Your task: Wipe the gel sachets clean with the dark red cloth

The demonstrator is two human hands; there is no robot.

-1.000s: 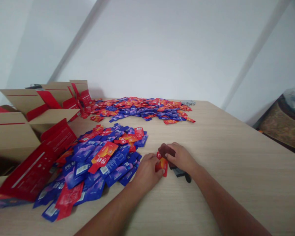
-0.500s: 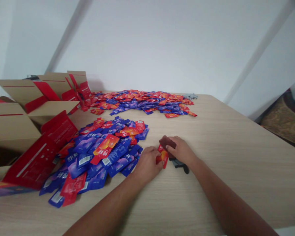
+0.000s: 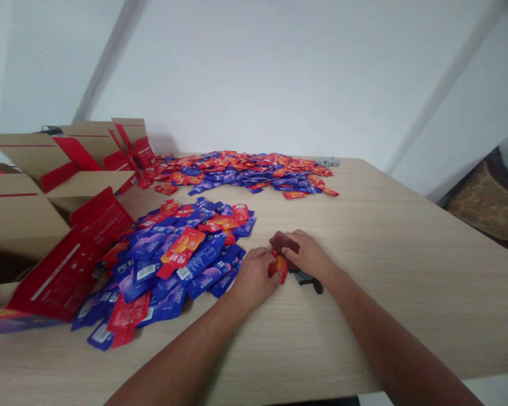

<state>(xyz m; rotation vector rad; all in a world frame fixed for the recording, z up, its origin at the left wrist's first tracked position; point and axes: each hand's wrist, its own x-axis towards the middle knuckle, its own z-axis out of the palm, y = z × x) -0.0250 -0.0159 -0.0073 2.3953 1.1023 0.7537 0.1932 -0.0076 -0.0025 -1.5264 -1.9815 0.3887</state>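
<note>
A small red-and-orange sachet (image 3: pixel 281 266) lies between my two hands, low over the table. My left hand (image 3: pixel 256 276) is closed, with thumb and fingers pinching the sachet's left side. My right hand (image 3: pixel 312 255) grips a folded dark brown cloth (image 3: pixel 283 242), which covers the upper right part of the sachet. Partly under my right hand and wrist is a dark grey cloth-like item (image 3: pixel 305 278). Just left of my left hand spreads a pile of blue and red sachets (image 3: pixel 207 254).
Opened cardboard boxes (image 3: pixel 21 208) with red flaps stand at the left. A long heap of red and blue sachets (image 3: pixel 254 175) lies along the table's (image 3: pixel 389 270) far edge, with a grey cloth (image 3: pixel 329 162) at its right end. Beyond the right edge is a patterned brown item (image 3: pixel 486 197).
My right hand has shifted slightly left with the brown cloth, which now covers more of the sachet. My left hand keeps its pinch. The view has tilted a little.
</note>
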